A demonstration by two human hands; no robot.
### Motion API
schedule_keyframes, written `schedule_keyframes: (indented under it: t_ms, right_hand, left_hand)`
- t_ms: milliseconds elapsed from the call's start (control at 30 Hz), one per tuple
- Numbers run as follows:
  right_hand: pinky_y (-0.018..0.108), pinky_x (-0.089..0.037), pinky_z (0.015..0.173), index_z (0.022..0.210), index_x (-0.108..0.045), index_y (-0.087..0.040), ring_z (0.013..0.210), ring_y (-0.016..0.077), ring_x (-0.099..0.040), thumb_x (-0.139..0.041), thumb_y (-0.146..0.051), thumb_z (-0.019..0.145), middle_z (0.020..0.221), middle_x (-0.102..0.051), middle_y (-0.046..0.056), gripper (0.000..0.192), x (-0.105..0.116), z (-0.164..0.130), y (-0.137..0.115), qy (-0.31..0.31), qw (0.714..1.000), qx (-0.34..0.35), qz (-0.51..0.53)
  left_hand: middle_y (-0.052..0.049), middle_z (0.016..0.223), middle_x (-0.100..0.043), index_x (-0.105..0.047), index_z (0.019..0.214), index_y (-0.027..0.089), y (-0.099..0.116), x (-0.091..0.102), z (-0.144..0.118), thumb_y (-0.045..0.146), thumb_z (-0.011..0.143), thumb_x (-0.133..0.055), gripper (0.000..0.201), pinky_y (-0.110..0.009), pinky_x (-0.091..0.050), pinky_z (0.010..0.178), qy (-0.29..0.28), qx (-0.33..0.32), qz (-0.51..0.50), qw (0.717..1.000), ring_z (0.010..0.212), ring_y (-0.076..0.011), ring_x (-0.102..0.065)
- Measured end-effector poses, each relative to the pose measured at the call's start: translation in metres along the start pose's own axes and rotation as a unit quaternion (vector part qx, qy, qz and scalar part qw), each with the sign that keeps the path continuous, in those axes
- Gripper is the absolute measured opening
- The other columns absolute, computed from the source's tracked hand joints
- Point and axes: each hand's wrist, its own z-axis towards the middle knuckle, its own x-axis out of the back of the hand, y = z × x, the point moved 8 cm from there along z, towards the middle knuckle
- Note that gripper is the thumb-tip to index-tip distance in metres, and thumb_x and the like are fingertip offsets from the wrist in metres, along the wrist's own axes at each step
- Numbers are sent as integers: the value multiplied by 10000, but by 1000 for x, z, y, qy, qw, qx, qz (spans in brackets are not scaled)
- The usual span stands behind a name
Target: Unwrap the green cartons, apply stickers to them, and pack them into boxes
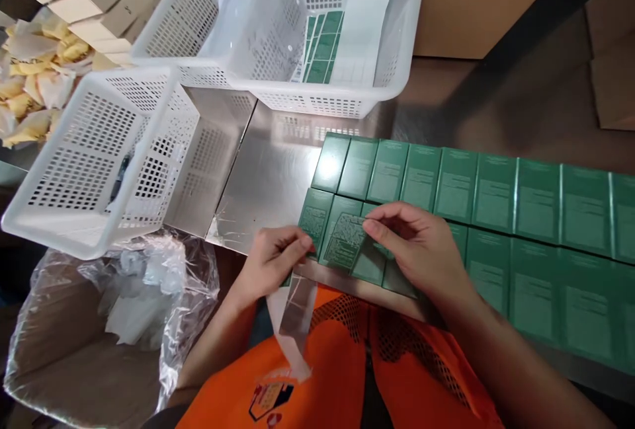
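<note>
Two rows of green boxes [449,188] lie side by side along the metal table. My right hand [417,244] is closed in a pinch, thumb and forefinger on the edge of a see-through printed label [346,238] over a front-row box. My left hand [275,260] is closed at the left end of that row, fingers curled beside the leftmost front box [315,211]. From it hangs a strip of label backing paper [299,303], curling down over the orange vest [322,376]. Whether the label lies fully flat on the box cannot be made out.
White perforated baskets [317,90] stand at the back; one holds green label sheets [322,45]. Another white basket [169,118] sits at the left. Below it is a plastic-lined bin [64,350] with scrap paper. Cardboard boxes [456,12] and yellow wrapped packets [30,78] are farther off.
</note>
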Motion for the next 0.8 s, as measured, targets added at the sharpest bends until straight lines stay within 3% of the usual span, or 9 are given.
schedule_keyframes:
  t_ms: [67, 133, 267, 467, 800]
  right_hand:
    - [294, -498, 662, 811, -725, -230, 702, 172, -648, -756, -388, 808, 764, -712, 11, 161, -4, 0, 4, -8, 1000, -12, 10]
    - [289, -494, 658, 807, -728, -223, 696, 167, -641, -747, -378, 811, 753, -713, 11, 156, -8, -2, 7, -7, 1000, -16, 3]
    - [275, -479, 600, 798, -736, -225, 637, 154, -615, -728, -355, 832, 710, -708, 3, 134, -11, -3, 8, 12, 998, -4, -67]
    - [267, -467, 543, 753, -722, -218, 573, 124, -560, -732, -281, 845, 758, -649, 8, 112, -11, -3, -2, 67, 970, 107, -208]
    - [276, -466, 584, 769, -702, -199, 660, 143, -596, -721, -220, 876, 775, -622, 6, 112, -18, -7, 2, 95, 946, 157, -269]
  left_hand:
    - [-4, 619, -626, -704, 800, 162, 2, -14, -3, 427, 928, -552, 331, -240, -341, 520, -51, -5, 29, 998, 552, -119, -502]
    - [2, 642, -637, -686, 797, 165, 1, -19, -4, 426, 931, -565, 317, -228, -350, 529, -67, -6, 59, 996, 560, -110, -498]
    - [27, 615, -619, -646, 730, 178, 3, -23, -3, 369, 939, -549, 299, -219, -347, 537, -75, -8, 134, 988, 543, -96, -486]
    - [51, 527, -507, -561, 633, 194, 5, -29, 1, 334, 917, -539, 318, -241, -296, 528, -67, 32, 226, 971, 500, -104, -446]
    - [43, 518, -497, -508, 599, 199, 2, -32, 4, 336, 896, -542, 329, -259, -280, 551, -74, 64, 254, 962, 508, -122, -449]
